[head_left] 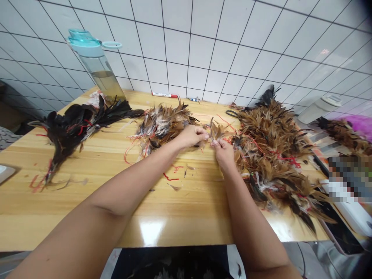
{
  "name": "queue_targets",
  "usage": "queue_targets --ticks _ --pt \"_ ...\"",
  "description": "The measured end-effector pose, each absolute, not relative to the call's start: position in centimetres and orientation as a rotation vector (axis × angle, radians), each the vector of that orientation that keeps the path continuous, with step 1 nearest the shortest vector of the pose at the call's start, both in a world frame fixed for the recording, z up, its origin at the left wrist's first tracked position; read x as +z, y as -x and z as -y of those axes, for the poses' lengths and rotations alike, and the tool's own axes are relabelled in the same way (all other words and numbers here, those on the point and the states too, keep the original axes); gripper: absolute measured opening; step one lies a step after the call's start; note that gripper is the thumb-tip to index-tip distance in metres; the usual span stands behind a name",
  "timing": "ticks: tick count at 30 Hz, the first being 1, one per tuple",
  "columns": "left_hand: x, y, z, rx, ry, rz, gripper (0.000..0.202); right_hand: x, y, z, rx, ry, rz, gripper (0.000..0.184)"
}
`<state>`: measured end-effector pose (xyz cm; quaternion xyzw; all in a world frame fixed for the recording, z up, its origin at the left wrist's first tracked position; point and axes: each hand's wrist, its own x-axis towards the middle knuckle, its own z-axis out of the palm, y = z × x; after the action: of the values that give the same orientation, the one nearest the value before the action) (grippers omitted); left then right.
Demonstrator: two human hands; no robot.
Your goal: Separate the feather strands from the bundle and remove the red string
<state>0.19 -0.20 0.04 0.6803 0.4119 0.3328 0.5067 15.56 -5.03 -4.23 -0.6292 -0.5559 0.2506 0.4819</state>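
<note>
My right hand [225, 154] pinches a small bunch of brown feathers [217, 130] by its lower end, the tips fanning upward. Close by on the left, my left hand [193, 135] has thumb and fingertips pressed together; what lies between them is too small to make out. Behind my left wrist lies a loose pile of brown and whitish feathers [165, 120] with red threads in it. Right of my right hand spreads a large heap of brown feather bundles [270, 131], tied here and there with red string.
Black feathers [69, 124] lie at the left, before a water bottle [101, 69]. A red marker [164, 95] rests by the tiled wall. Red thread scraps [171, 177] dot the wooden table [186, 209]. A phone [341, 224] lies at the right edge, near a pale cup [318, 108].
</note>
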Motion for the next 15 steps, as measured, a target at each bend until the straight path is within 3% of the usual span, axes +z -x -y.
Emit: queue_targets --ticks 7,15 --pt "-0.8 -0.8 0.5 0.718 -1.802 -1.001 0.023 -3.4 -14.9 5.7 0.267 1.836 1.634 0.024" --pt "-1.5 -1.9 0.9 0.821 -1.976 -1.028 0.013 -2.2 -13.7 7.0 0.083 2.14 1.762 0.026"
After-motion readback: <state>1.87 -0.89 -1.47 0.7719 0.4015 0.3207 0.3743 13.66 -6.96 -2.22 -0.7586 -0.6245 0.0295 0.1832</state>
